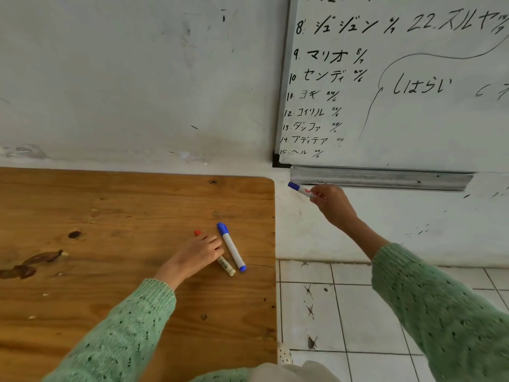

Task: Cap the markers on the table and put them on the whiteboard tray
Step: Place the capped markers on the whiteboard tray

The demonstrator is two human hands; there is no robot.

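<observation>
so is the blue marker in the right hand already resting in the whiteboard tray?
No. The right hand holds the blue marker in the air just below the left end of the whiteboard tray, not in it.

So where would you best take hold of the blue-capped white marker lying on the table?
Grip the blue-capped white marker at mid-barrel, from above, pinching across its width. It lies flat on the wooden table, and the left hand crowds its left side.
</observation>
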